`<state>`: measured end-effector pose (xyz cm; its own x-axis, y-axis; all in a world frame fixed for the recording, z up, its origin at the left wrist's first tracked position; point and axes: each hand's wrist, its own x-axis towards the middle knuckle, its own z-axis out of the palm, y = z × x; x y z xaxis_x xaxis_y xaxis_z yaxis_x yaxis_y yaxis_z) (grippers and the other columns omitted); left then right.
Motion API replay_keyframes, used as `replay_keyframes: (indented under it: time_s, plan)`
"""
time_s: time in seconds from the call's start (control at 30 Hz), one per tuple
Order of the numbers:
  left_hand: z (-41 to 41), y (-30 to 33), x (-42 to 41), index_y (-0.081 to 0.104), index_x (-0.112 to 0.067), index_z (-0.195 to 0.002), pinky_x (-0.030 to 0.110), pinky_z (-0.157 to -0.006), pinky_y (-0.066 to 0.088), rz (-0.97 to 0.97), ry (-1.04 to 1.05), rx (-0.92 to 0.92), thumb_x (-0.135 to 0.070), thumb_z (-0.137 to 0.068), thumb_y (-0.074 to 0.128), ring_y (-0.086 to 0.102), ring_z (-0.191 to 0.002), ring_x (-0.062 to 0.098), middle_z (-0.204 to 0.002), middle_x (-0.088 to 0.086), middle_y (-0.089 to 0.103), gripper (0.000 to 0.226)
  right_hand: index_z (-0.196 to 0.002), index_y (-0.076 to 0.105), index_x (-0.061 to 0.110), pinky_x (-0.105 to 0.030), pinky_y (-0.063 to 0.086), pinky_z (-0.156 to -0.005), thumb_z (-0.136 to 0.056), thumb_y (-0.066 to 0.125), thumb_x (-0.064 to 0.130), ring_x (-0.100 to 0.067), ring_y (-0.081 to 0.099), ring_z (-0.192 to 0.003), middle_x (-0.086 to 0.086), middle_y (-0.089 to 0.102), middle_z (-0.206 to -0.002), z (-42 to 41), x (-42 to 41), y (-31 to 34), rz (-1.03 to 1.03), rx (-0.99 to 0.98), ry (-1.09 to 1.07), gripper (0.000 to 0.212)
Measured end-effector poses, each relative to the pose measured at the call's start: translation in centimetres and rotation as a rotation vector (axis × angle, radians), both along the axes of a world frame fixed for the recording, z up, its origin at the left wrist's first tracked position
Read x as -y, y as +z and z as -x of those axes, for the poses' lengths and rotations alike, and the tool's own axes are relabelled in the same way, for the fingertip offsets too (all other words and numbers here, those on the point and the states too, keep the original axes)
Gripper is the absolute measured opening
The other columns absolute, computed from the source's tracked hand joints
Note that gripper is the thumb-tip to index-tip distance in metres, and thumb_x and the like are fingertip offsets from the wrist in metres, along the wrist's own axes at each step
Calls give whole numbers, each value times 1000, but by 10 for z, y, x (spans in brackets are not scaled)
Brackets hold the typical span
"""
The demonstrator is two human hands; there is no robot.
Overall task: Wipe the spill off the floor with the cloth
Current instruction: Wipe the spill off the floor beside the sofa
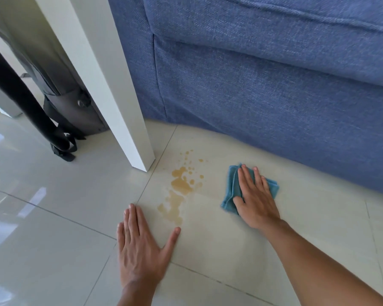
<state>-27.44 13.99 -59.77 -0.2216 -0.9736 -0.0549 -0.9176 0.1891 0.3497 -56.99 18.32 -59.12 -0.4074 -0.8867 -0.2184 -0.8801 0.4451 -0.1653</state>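
A light brown spill (pixel 180 186) lies on the pale tiled floor (pixel 230 244), with small droplets scattered beyond it toward the sofa. To its right, a folded blue cloth (pixel 231 188) rests flat on the floor. My right hand (pixel 255 200) presses down on the cloth with fingers stretched out, covering most of it. My left hand (pixel 142 246) lies flat on the tile just below and left of the spill, fingers spread, holding nothing. The cloth and the spill are apart.
A blue fabric sofa (pixel 263 74) fills the far side and right. A white table leg (pixel 119 96) stands just left of the spill. Behind it are a grey bag (pixel 75 111) and a dark leg (pixel 31 107).
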Motion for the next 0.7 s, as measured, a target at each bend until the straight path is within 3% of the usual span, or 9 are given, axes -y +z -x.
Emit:
replay_keyframes:
  time_s: [0.23,0.5,0.7]
  plan:
    - [1,-5,4,7,-6,-158,40,-124,5,0,-7,43,-90,-77,29,0,-154,18,-167,7,7,119,-164,3,24,-33,-9,-126,-93,30,27,-15,-12,-157,12,-5,-171,31,102,-1,60,79,180,76]
    - [3,-10,7,20,-1,-155,42,-123,9,-3,-33,63,-89,-76,31,13,-153,25,-165,13,16,119,-163,9,30,-39,-6,-127,-93,31,23,-13,-4,-157,14,1,-170,35,178,-7,74,72,204,74]
    - [2,-12,8,23,1,-154,43,-123,9,2,-41,88,-89,-76,33,14,-153,27,-164,15,16,120,-162,15,38,-37,-6,-127,-90,30,16,-10,-3,-157,25,5,-167,22,205,-3,66,220,231,77]
